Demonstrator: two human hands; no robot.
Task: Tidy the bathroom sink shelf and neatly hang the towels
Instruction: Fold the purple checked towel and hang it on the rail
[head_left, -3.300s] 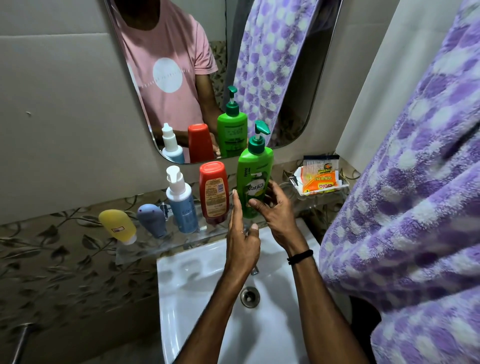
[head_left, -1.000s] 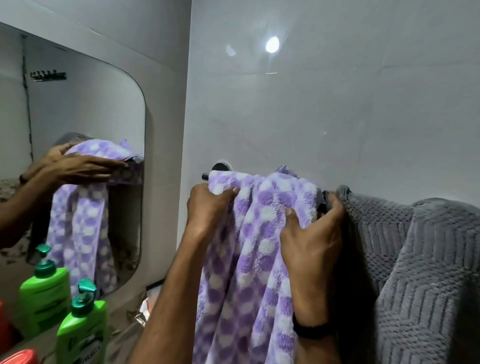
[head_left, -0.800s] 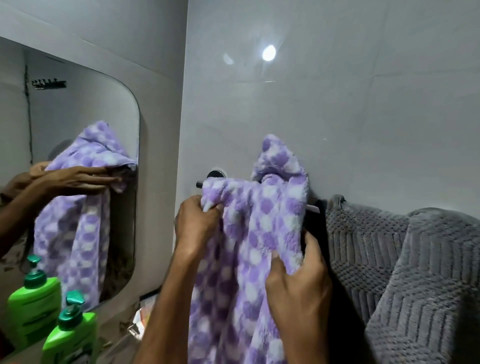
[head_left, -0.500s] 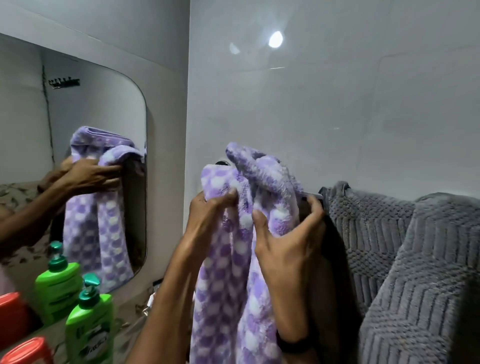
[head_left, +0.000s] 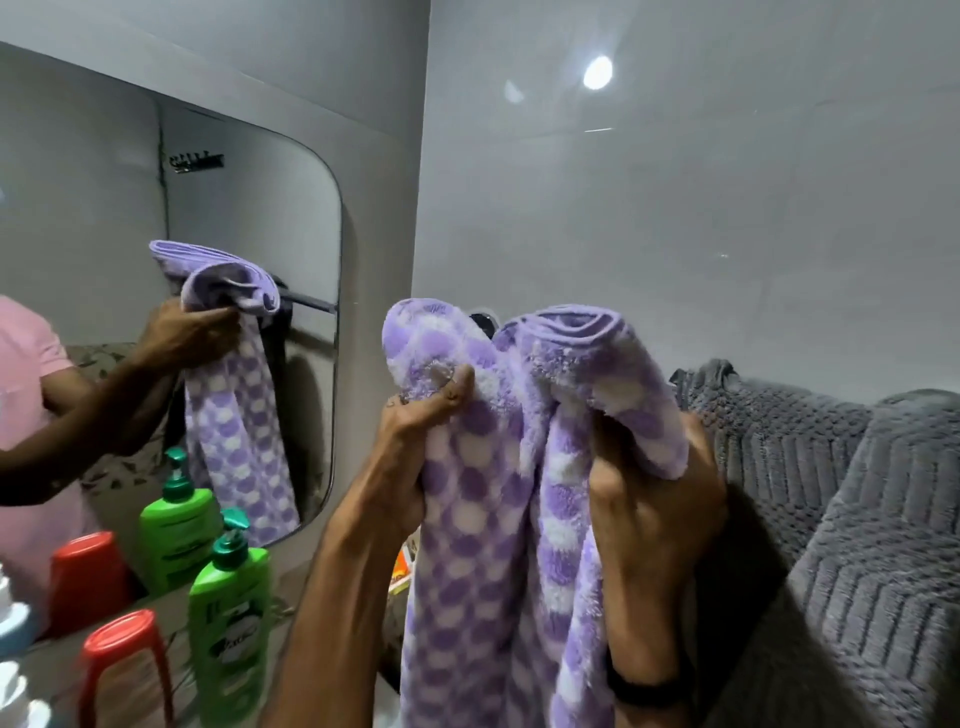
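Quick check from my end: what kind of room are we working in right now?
Most likely a home bathroom. A wall mirror sits above pump and squeeze toiletry bottles, the walls are glossy tile, and a grey towel hangs beside the purple checked towel that both hands hold.

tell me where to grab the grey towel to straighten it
Grip the grey towel along its top edge where it bunches into a peak, coming from the front. That crumpled end lies beside the right hand, which would first have to let go of the purple towel.
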